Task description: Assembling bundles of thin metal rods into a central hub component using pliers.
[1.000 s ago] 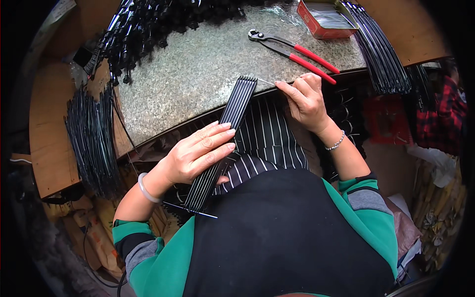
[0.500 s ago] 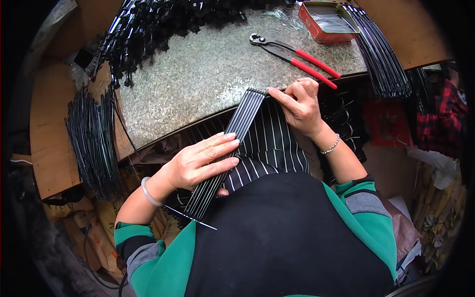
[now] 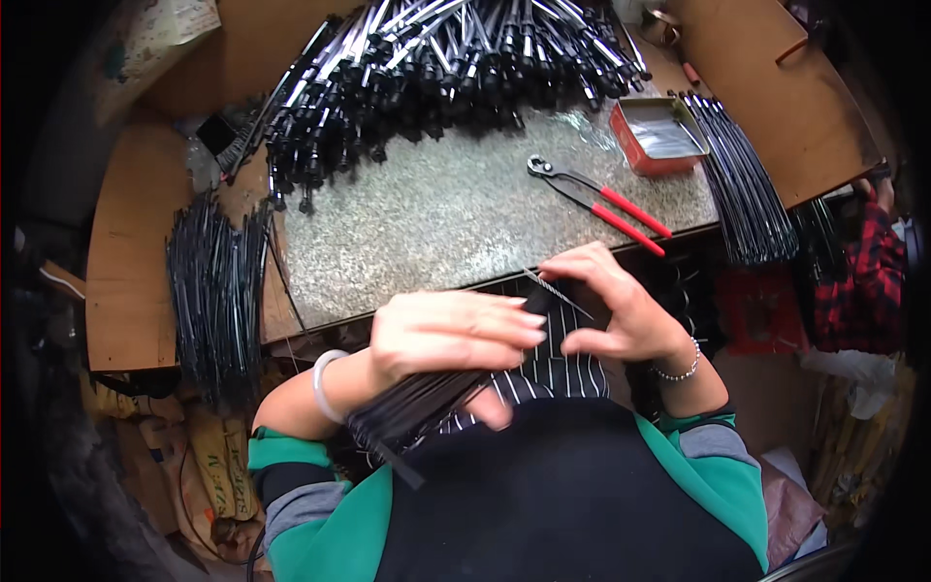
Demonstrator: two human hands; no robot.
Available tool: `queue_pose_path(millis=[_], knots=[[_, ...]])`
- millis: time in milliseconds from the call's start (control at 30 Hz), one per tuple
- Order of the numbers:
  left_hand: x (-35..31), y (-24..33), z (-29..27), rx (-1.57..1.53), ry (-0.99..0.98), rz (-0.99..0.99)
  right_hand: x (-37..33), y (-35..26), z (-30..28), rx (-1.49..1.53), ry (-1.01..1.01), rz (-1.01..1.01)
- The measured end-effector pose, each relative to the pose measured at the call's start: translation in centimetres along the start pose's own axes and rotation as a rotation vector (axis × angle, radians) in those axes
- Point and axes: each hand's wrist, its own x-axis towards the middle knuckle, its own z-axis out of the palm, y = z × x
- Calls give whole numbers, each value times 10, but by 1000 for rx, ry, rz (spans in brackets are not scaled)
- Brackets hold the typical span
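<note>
My left hand (image 3: 451, 335), blurred by motion, lies across a flat row of thin black rods (image 3: 402, 403), with the thumb showing on the near side. The rods slant across my lap, and their near ends are smeared. My right hand (image 3: 626, 306) is beside the row's far end, fingers and thumb spread apart. A thin dark edge (image 3: 558, 291) that looks twisted shows between the two hands, close to the right index finger; whether that finger touches it I cannot tell. Pliers with red handles (image 3: 601, 206) lie on the stone-patterned tabletop (image 3: 417, 213) beyond my hands.
A big pile of black rods with dark end pieces (image 3: 436, 87) covers the back. At right are a red tin (image 3: 659, 145) of thin pale pieces and a bundle of black rods (image 3: 742, 184). Another black bundle (image 3: 218, 291) hangs over the left edge. A plaid sleeve (image 3: 863, 301) shows far right.
My right hand has gone from a pinch at the row's far end to spread fingers. The left hand has slid up along the rods. The view has tilted, showing more of the table's back.
</note>
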Motion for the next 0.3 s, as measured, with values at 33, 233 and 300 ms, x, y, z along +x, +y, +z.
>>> queue_pose_path(millis=[33, 233, 300], knots=[[18, 7, 0, -52, 21, -136, 8, -12, 2, 178, -14, -43], [100, -20, -28, -23, -247, -527, 4, 7, 20, 804, 89, 83], [108, -64, -79, -99, -87, -676, 5, 19, 22, 903, 62, -67]])
